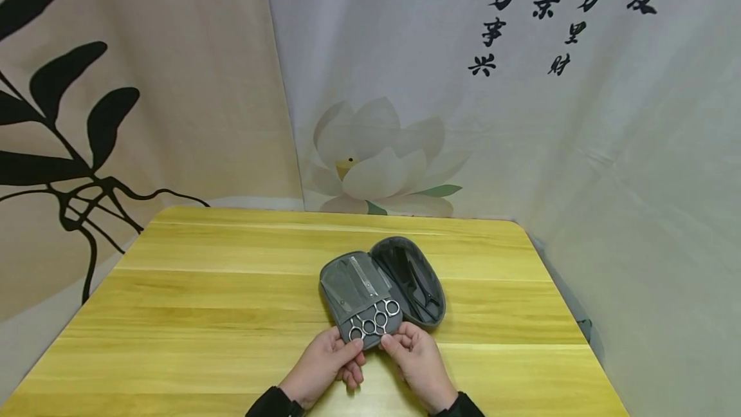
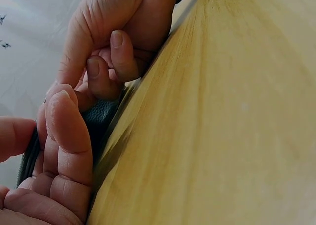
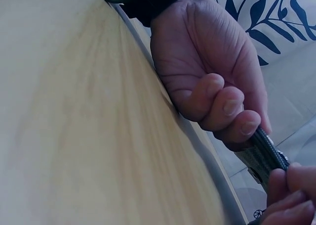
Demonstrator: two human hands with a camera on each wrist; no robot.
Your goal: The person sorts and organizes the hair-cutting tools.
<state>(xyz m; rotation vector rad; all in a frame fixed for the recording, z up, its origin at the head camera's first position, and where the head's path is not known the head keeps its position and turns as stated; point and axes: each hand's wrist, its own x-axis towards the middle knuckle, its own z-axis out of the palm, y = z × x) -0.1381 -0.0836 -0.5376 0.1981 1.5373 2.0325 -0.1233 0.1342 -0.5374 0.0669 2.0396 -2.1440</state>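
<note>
A grey zip case [image 1: 343, 288] lies unfolded over the table in the head view. From a pocket in its left half stick out the silver finger rings of scissors [image 1: 375, 322]. The deeper right half holds dark tools [image 1: 408, 275], one of them comb-like. My left hand [image 1: 321, 362] pinches the near left edge of the case between thumb and fingers. The near right edge is pinched by my right hand [image 1: 421, 362]. Both wrist views show the case's edge [image 3: 269, 153] between the two hands, mostly covered by fingers; a dark textured patch of it [image 2: 101, 117] shows.
The case and hands are over a yellow wood-grain table [image 1: 202, 314]. Behind it hangs a pale cloth backdrop [image 1: 637, 114] with a printed lotus [image 1: 382, 172], dark leaves and black characters.
</note>
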